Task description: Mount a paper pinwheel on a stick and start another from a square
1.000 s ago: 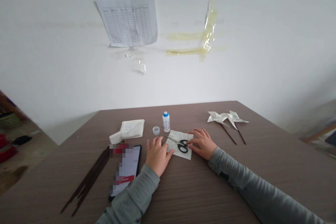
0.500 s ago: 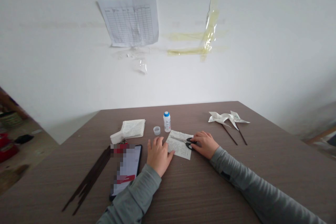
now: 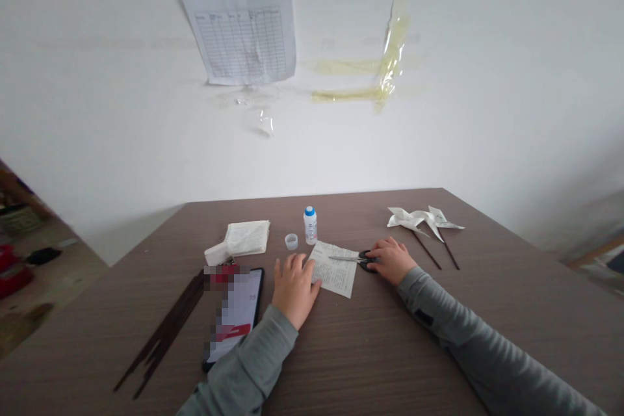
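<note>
A printed sheet of paper lies flat on the brown table. My left hand rests at its left edge, fingers spread and touching the paper. The scissors lie across the sheet's upper right part, blades pointing left and looking closed. At their black handles is my right hand, fingers closed on the loops. Just behind the paper stands a small white bottle with a blue top, and a clear cap sits to its left.
Two paper pinwheels on dark sticks lie at the back right. On the left are a stack of paper, a white object, a phone and a bundle of dark sticks. A white wall rises behind the table.
My right hand has slid right with the scissors, so their handles now lie past the paper's right edge. The left hand has barely moved.
</note>
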`<state>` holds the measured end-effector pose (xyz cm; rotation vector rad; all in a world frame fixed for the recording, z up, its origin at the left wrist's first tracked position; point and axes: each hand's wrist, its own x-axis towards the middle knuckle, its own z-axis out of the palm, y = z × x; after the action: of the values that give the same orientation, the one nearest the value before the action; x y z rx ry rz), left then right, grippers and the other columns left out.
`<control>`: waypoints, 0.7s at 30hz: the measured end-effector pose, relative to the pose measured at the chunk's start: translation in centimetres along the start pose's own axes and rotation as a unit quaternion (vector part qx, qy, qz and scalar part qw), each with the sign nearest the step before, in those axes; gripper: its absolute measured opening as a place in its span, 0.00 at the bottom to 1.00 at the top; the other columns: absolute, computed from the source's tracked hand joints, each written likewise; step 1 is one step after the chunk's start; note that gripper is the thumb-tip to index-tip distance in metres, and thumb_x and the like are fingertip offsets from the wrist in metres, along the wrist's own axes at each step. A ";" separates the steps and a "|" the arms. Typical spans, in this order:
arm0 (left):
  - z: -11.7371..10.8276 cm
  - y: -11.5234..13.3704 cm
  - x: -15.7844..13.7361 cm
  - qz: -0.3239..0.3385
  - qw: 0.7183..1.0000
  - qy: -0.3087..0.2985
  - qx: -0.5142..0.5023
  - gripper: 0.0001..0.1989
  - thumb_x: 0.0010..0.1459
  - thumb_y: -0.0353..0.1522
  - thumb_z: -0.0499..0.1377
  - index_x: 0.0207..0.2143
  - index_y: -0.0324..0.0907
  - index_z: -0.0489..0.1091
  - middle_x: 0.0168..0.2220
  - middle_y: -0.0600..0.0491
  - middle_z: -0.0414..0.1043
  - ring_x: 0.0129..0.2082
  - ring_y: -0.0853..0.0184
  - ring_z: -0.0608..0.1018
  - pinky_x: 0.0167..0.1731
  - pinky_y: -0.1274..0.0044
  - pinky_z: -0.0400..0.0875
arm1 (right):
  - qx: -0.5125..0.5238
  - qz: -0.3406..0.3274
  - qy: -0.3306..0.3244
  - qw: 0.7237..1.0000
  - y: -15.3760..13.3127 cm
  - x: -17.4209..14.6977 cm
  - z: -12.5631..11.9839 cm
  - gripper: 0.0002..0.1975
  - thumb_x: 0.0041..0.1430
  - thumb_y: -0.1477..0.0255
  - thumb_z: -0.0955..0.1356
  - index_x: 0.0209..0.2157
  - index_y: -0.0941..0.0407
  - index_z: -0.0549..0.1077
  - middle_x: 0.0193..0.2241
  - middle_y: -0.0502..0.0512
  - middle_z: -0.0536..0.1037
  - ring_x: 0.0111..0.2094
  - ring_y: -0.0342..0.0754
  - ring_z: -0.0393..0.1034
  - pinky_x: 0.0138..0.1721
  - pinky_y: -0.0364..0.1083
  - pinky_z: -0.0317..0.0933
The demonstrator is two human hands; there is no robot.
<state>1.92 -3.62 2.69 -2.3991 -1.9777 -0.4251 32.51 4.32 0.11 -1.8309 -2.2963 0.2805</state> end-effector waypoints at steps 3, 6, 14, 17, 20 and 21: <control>-0.2 0.4 -0.1 0.025 0.999 -0.029 -0.033 0.19 0.78 0.26 0.72 0.65 0.47 0.92 0.72 0.38 0.91 0.77 0.38 0.86 0.86 0.30 0.70 | -0.002 -0.011 0.007 1.000 0.0 0.2 0.1 0.14 0.74 0.70 0.82 0.56 0.44 0.99 0.58 0.62 0.96 0.68 0.69 0.82 0.69 0.62 0.76; -0.1 0.5 -0.3 0.033 0.997 -0.043 -0.059 0.15 0.77 0.28 0.74 0.62 0.48 0.94 0.71 0.38 0.92 0.75 0.37 0.88 0.87 0.29 0.67 | -0.001 -0.036 0.021 0.999 0.3 0.3 0.3 0.11 0.72 0.71 0.82 0.51 0.46 0.99 0.54 0.61 0.97 0.63 0.67 0.85 0.67 0.60 0.79; 0.5 -0.4 0.0 0.034 0.993 -0.035 -0.105 0.16 0.73 0.33 0.80 0.61 0.51 0.95 0.69 0.39 0.93 0.75 0.38 0.88 0.87 0.32 0.68 | 0.076 -0.048 0.091 0.992 1.3 0.8 1.5 0.11 0.66 0.77 0.81 0.46 0.48 0.95 0.51 0.61 0.98 0.58 0.68 0.89 0.66 0.61 0.81; 0.6 -0.6 0.2 0.040 0.992 -0.033 -0.115 0.14 0.75 0.31 0.78 0.59 0.53 0.96 0.68 0.41 0.94 0.74 0.40 0.89 0.87 0.32 0.69 | 0.102 -0.047 0.107 0.988 1.3 0.8 1.6 0.12 0.66 0.79 0.80 0.47 0.50 0.95 0.53 0.62 0.98 0.58 0.67 0.90 0.70 0.62 0.80; 0.3 -0.5 0.2 0.034 0.992 -0.045 -0.111 0.14 0.78 0.30 0.76 0.59 0.53 0.97 0.70 0.41 0.94 0.75 0.41 0.89 0.88 0.33 0.68 | 0.099 -0.039 0.115 0.988 1.1 0.7 1.5 0.15 0.64 0.78 0.81 0.49 0.51 0.96 0.54 0.63 0.97 0.60 0.68 0.89 0.72 0.62 0.79; 0.2 -0.4 0.2 0.032 0.992 -0.052 -0.109 0.14 0.79 0.30 0.75 0.60 0.53 0.97 0.70 0.42 0.94 0.76 0.42 0.89 0.88 0.33 0.68 | 0.095 -0.035 0.117 0.988 1.0 0.6 1.4 0.16 0.63 0.78 0.82 0.51 0.52 0.96 0.54 0.63 0.97 0.61 0.68 0.89 0.72 0.62 0.80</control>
<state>1.60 -3.30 2.52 -2.6583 -1.9844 -0.5526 32.91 5.11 -1.51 -1.5961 -2.0908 0.2507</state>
